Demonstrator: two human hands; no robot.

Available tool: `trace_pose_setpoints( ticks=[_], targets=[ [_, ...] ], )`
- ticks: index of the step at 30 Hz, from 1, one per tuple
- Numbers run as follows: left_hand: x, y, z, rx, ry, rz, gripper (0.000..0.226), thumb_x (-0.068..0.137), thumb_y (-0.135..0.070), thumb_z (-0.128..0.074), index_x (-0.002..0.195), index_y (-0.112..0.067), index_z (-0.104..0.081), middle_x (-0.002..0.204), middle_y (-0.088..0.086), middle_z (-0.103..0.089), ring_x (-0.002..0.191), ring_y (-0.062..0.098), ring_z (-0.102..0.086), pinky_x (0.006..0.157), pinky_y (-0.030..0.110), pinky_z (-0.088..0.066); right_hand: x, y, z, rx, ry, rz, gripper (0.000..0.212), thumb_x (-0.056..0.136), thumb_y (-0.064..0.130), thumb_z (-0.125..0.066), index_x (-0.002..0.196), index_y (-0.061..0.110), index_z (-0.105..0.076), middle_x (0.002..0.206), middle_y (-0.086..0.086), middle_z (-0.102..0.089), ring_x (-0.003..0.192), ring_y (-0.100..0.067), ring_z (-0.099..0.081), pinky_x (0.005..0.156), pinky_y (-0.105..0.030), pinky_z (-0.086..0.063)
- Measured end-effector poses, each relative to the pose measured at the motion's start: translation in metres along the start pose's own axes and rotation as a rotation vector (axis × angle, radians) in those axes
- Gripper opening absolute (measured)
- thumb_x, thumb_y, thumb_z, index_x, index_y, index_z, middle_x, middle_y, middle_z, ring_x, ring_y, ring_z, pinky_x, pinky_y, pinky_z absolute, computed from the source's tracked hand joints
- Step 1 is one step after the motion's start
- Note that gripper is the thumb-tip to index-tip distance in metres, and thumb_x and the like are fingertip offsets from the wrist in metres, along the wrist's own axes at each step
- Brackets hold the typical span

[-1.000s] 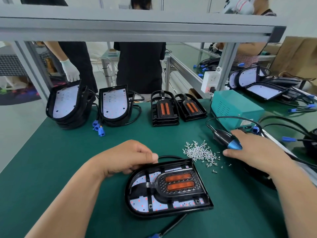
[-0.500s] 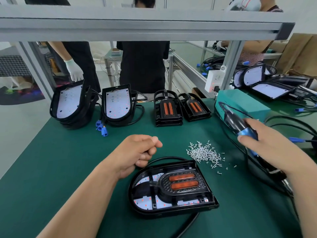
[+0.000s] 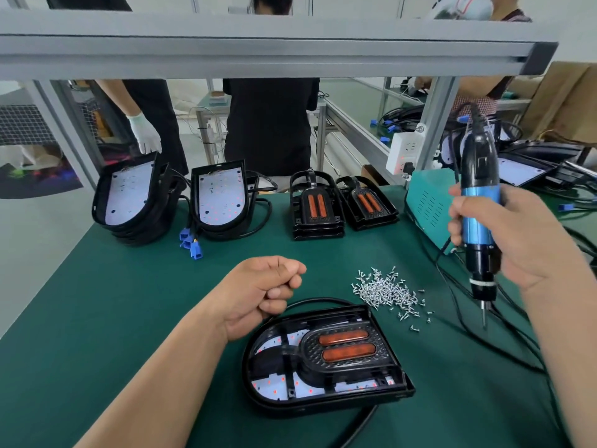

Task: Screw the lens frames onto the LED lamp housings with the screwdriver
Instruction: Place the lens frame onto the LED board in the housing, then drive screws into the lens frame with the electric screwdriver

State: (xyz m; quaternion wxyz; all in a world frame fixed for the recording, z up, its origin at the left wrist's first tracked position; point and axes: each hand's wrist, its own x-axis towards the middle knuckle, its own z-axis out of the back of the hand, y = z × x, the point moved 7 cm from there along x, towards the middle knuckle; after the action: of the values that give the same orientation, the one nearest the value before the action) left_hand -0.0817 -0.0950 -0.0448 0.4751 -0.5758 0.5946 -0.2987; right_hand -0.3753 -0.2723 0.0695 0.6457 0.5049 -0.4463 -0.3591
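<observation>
A black LED lamp housing (image 3: 258,388) lies on the green mat in front of me. A black lens frame (image 3: 344,349) with two orange lenses sits in it. My left hand (image 3: 265,292) hovers just above the housing's far left rim, fingers curled, nothing visible in it. My right hand (image 3: 523,234) grips a blue-and-black electric screwdriver (image 3: 478,218) upright, bit pointing down, above the mat to the right of a pile of small silver screws (image 3: 386,291).
Stacked housings with white LED boards (image 3: 129,195) (image 3: 221,197) and stacked lens frames (image 3: 315,205) (image 3: 368,203) line the far edge. A teal power box (image 3: 426,205) stands at right with black cables trailing. Other people stand behind the metal frame.
My right hand lifted the screwdriver from the mat and turned it upright. My left hand came off the housing's rim and curled above it.
</observation>
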Motion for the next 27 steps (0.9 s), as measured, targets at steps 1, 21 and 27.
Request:
trace_pose_setpoints(
  ticks=[1,21,27],
  targets=[
    [0.000,0.000,0.000,-0.006,0.009,-0.001,0.018,0.093,-0.019,-0.069,0.101,-0.002,-0.069,0.078,0.004,-0.059,0.052,0.004,-0.033,0.040,0.013,-0.027,0.002,0.004,-0.003,0.013,0.007,0.008,0.030,0.091,0.017,-0.072,0.119,0.006,-0.066,0.075,-0.006,-0.067,0.063,-0.025,-0.065,0.060,-0.037,-0.060],
    [0.000,0.002,-0.007,0.081,0.099,-0.015,0.010,0.095,-0.001,-0.070,0.105,-0.002,-0.072,0.090,0.014,-0.071,0.052,0.006,-0.029,0.041,0.013,-0.029,-0.020,-0.042,-0.132,1.145,-0.284,-0.178,0.015,0.098,0.016,-0.068,0.102,0.008,-0.056,0.078,-0.003,-0.056,0.063,-0.016,-0.055,0.062,-0.030,-0.054],
    [0.000,0.002,-0.009,0.114,0.106,-0.016,0.015,0.087,-0.006,-0.072,0.102,-0.005,-0.074,0.094,0.016,-0.074,0.051,0.005,-0.029,0.041,0.013,-0.028,-0.021,-0.041,-0.134,1.121,-0.285,-0.126,0.020,0.096,0.018,-0.066,0.109,0.008,-0.054,0.078,-0.003,-0.055,0.063,-0.016,-0.054,0.062,-0.029,-0.053]
  ],
)
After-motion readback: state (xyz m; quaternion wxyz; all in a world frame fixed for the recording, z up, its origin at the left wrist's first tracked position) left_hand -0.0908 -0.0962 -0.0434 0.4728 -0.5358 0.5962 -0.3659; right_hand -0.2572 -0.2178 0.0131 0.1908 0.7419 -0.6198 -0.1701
